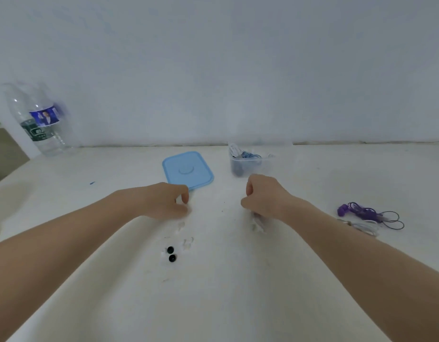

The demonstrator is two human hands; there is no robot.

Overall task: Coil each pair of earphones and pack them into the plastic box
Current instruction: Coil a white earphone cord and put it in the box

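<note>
Table [238, 304], white, fills the lower field. Bottle [38, 124], clear, stands at ten o'clock against the wall. Lid [188, 170], blue, lies off the box at twelve o'clock, just beyond your left hand [164, 202]. Plastic box [248, 162], at one o'clock, already holds blue earphones [250, 156] and what looks like a white item beside them. Your left hand appears to pinch a white cable near the lid; the cable itself is too faint to confirm. Your right hand [265, 196] is curled around the other end of the white earphones [257, 223], part of which dangles below it. Purple earphones [369, 213] lie loosely tangled at three o'clock, with another pale cable [364, 227] touching them. Two black earbud tips [171, 254] rest at six o'clock. Judged progress: at least one pair packed, one in hand, two apparently left.
</note>
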